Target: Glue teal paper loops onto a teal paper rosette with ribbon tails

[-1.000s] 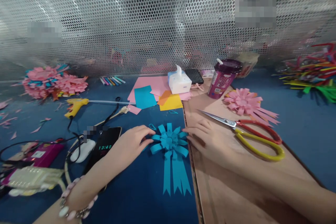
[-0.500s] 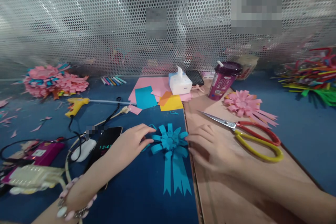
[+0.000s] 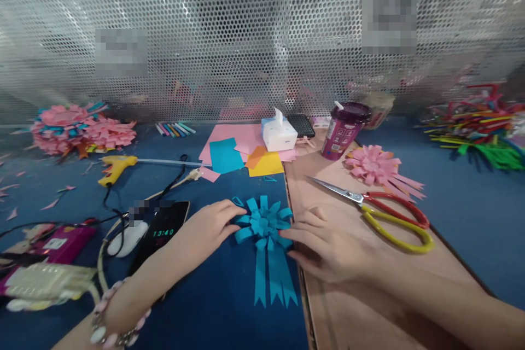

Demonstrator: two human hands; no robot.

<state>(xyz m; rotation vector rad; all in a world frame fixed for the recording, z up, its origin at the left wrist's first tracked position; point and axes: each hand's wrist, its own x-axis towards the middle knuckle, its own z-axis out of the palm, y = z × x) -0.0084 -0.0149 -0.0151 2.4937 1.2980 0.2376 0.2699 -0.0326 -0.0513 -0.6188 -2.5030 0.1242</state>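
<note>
A blue paper rosette [image 3: 264, 224] with looped petals and notched ribbon tails lies face up on the blue table. At its left edge is my left hand [image 3: 213, 222], thumb and forefinger apart, tips at the outer petals. My right hand [image 3: 326, 240] reaches in from the other side; its fingers are spread, and the fingertips touch the right petals. Neither hand is closed around the rosette. Large scissors [image 3: 369, 205] with one red and one yellow handle lie right of my right hand, blades half hidden in line.
Behind are coloured paper sheets [image 3: 225, 156], a tissue box [image 3: 279, 134] and a purple cup [image 3: 344, 131]. A pink rosette [image 3: 375, 164] lies near the scissors. To the left are a yellow glue gun [image 3: 117, 167], cables, a phone [image 3: 170, 224] and a pile of pink rosettes [image 3: 77, 128].
My right hand has moved slightly left, its fingertips now over the rosette's right petals. My left fingertips are a little closer in. The whole view has shifted slightly.
</note>
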